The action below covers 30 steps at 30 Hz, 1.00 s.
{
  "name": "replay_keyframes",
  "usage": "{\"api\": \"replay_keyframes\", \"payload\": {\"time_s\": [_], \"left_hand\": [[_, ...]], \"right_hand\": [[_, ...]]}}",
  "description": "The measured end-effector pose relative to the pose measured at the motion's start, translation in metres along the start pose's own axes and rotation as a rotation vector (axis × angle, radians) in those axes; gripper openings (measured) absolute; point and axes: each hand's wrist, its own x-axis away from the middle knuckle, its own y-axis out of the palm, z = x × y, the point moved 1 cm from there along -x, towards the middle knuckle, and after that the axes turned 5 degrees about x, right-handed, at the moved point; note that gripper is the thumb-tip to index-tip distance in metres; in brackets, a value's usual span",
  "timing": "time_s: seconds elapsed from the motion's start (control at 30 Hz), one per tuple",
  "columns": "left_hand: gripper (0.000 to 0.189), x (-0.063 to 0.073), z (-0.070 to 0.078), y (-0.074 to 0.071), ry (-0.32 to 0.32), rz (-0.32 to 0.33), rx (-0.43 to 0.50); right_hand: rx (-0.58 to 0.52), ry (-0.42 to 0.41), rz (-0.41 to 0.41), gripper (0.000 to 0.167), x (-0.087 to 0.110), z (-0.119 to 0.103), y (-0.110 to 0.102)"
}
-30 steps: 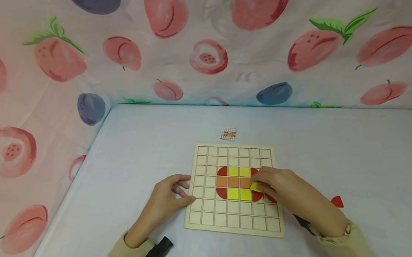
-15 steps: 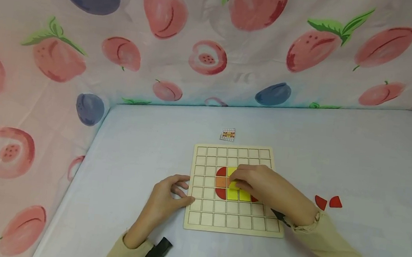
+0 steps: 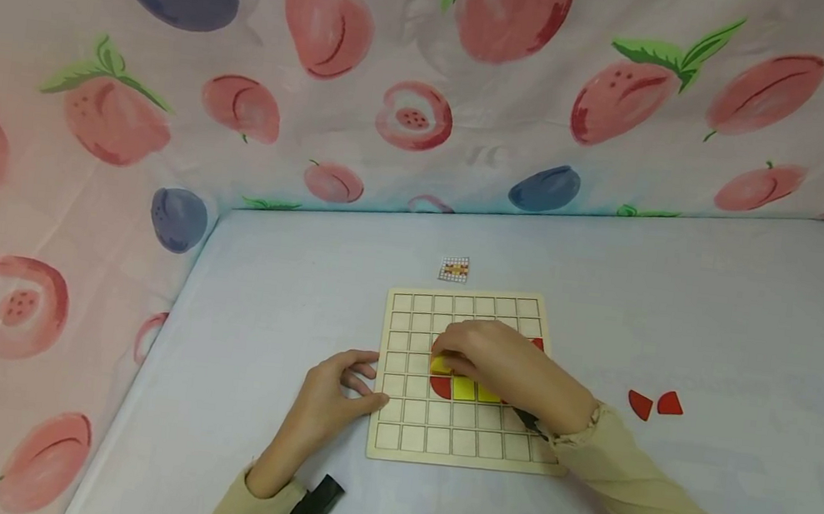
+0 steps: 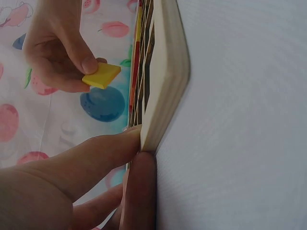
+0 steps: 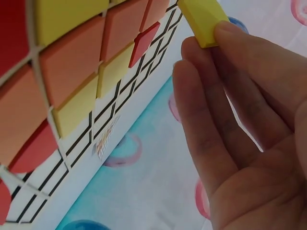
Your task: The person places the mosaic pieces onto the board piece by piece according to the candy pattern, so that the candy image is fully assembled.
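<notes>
Between its thumb and fingertips, my right hand (image 3: 498, 367) pinches a yellow square tile (image 5: 204, 19), held over the left end of the coloured pattern on a wooden grid board (image 3: 389, 435). In the left wrist view the held tile shows clear of the board's surface. Orange tiles (image 5: 72, 62), yellow tiles (image 3: 464, 388) and red rounded tiles (image 3: 440, 386) sit in the board's squares, partly hidden by the right hand in the head view. My left hand (image 3: 333, 391) rests at the board's left edge, its thumb and fingertips touching the rim.
Two red rounded pieces, one (image 3: 640, 404) beside the other (image 3: 670, 403), lie on the white table to the right of the board. A small pattern card (image 3: 453, 269) lies behind the board. Fruit-printed cloth (image 3: 412, 115) hangs at the back and left.
My right hand has moved left across the board with the yellow tile, from the pattern's right part to its left end. Both loose red pieces now show. The left hand stays put.
</notes>
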Motion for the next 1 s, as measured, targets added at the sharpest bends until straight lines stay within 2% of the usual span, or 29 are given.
{"api": "replay_keyframes", "payload": {"time_s": [0.4,0.67,1.0], "left_hand": [[0.052,0.0,0.001,-0.001,0.0,-0.004,-0.007],[0.051,0.0,0.001,-0.001,0.001,-0.004,-0.013],[0.052,0.0,0.0,-0.001,0.013,-0.002,-0.009]], "right_hand": [[-0.073,0.004,-0.033,0.005,-0.022,-0.006,0.01],[-0.034,-0.021,-0.036,0.008,-0.032,-0.007,0.02],[0.036,0.019,-0.065,0.01,-0.038,-0.009,0.023]]}}
